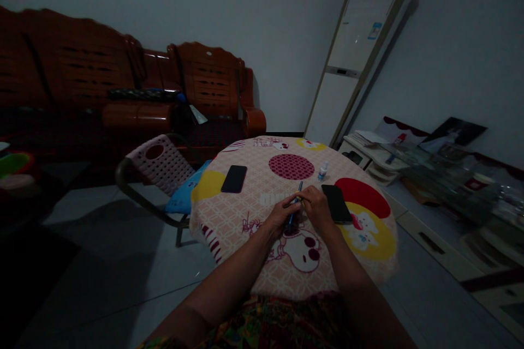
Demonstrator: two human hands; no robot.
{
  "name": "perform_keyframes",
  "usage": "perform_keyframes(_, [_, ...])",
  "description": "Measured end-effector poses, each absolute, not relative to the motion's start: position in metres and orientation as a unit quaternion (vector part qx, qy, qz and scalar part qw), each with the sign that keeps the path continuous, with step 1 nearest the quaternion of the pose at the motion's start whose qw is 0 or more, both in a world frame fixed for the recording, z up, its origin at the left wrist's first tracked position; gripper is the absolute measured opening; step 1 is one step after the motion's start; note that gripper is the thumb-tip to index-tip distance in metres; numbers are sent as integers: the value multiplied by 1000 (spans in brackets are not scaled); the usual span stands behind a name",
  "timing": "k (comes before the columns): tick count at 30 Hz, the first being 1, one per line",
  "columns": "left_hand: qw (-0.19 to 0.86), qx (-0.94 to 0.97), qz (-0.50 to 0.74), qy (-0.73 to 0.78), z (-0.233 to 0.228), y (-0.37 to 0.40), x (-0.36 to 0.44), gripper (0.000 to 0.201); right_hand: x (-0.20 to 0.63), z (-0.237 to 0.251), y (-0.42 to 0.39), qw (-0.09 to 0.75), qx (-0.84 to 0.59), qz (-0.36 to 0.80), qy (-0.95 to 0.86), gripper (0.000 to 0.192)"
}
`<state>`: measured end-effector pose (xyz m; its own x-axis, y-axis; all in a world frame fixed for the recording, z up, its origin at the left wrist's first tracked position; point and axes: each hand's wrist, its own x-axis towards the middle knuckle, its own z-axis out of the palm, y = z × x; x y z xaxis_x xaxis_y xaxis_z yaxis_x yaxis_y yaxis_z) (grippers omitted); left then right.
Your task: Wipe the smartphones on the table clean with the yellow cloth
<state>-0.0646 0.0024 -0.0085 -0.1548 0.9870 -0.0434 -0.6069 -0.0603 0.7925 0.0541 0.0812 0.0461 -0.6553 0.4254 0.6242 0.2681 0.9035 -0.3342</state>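
Observation:
Over the near half of a round table, my left hand (284, 210) is closed around a slim blue pen-like stick (291, 221), whose ends show above and below the fingers. My right hand (314, 203) meets it at the stick, with thumb and fingers pinched together by a small yellow piece (299, 197). What this piece is, I cannot make out. Just right of my right hand lies a dark phone (336, 204). A small white bottle with a blue label (323, 171) stands beyond the hands. Farther left on the cloth rests another dark phone (234, 179).
A patterned cloth (249, 202) covers the table. At its left stands a woven chair (158, 166) with a blue cushion (188, 188). Wooden seating (213, 82) lines the wall, a tall white cabinet-like unit (344, 65) stands behind, and a low cluttered cabinet (426, 234) runs along the right.

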Motion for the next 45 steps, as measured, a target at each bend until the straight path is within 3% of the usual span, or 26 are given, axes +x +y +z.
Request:
perform_keyframes(8, [587,271,680,346,-6,1,-62,74,63,47,78,358,-151,166,-906,30])
perform_keyframes(15, [582,276,679,353,-4,0,-63,81,54,44,85,385,-208,106,-893,31])
perform_keyframes(22, [592,265,677,349,-1,-1,-60,78,63,47,82,370,-155,151,-904,30])
perform_keyframes(45, [596,247,678,352,-2,1,-62,81,57,52,68,395,-248,223,-856,28])
